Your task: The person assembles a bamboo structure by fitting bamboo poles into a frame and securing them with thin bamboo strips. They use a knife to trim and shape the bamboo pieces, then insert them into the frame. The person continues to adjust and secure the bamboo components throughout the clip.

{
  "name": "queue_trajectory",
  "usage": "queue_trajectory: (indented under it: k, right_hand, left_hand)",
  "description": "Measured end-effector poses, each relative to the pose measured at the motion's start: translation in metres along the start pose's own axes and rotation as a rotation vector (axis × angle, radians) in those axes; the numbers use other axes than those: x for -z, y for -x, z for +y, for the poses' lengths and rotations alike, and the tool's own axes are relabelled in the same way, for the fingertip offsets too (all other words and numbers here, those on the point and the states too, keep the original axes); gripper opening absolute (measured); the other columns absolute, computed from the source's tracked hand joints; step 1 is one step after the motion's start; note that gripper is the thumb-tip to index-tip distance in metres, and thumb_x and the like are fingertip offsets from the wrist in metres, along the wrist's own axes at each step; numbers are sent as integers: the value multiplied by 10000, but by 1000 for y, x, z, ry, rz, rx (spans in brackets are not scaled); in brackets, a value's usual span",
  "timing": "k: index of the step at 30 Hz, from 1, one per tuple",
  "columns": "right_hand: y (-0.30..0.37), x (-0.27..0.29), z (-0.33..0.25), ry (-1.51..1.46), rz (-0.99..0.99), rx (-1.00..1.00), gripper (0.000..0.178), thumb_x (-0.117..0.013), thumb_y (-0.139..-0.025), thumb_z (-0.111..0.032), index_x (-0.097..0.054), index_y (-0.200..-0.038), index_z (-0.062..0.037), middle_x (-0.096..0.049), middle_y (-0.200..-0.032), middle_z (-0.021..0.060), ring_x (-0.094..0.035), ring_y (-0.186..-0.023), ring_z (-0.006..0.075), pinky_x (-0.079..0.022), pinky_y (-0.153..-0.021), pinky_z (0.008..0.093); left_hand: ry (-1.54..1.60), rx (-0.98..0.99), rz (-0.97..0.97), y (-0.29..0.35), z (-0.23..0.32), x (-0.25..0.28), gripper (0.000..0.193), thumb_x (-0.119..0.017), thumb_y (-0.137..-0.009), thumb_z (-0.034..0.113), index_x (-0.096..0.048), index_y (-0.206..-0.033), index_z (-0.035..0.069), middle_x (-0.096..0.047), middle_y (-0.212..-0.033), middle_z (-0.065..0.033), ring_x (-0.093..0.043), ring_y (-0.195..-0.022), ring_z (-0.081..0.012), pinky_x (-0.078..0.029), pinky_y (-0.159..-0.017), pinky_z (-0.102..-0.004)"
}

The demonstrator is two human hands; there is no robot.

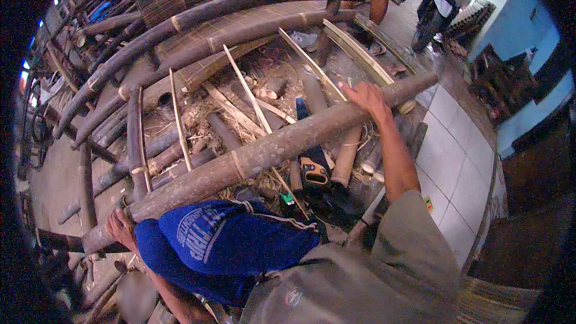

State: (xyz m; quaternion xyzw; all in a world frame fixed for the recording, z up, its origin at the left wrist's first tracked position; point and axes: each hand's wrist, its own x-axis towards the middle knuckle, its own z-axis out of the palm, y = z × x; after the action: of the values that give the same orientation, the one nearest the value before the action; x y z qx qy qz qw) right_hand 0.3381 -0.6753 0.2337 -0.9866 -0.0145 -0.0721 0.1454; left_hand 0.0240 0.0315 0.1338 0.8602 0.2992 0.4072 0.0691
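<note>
A thick brown bamboo pole (240,163) lies slantwise in front of me, from lower left up to the right. My left hand (122,228) is closed on it near its left end. Toward the other end my right hand (367,99) grips the pole from above, thumb along the top. Beyond it stands a bamboo frame with two long curved rails (210,42). Several pale split slats (246,87) run from the frame toward the pole; whether their near ends are joined to it I cannot tell. Blue shorts (234,237) cover my legs, close behind the pole.
Beneath the frame lie bamboo offcuts (223,131), shavings and a handsaw with a yellow-and-black handle (315,171). A small green object (287,198) is near my knee. White floor tiles (459,150) extend on the right. Another person's leg (379,6) and a motorcycle (429,21) are at the far right.
</note>
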Motion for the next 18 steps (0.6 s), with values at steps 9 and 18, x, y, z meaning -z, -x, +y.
queue_trajectory:
  k: [9, 18]
  right_hand:
    - [5, -25, 11, 10, 101, 13, 891, -421, -879, -776, -720, -793, 58, -674, -848, 327, -675, -876, 467, -504, -844, 522]
    - [1, -3, -7, -12, -96, 28, 815, -410, -911, -743, -734, -874, 4, -678, -844, 286, -681, -869, 434, -513, -803, 496]
  left_hand:
    - [-137, -80, -70, -10, -3, 2, 437, -497, -994, 394, -647, -1151, 15, -656, -1192, -187, -573, -1136, -367, -383, -1020, -457]
    - [-166, -96, -384, -34, 42, 14, 523, -509, -971, 469, -618, -1226, 26, -651, -1210, -212, -585, -1149, -389, -407, -1004, -462]
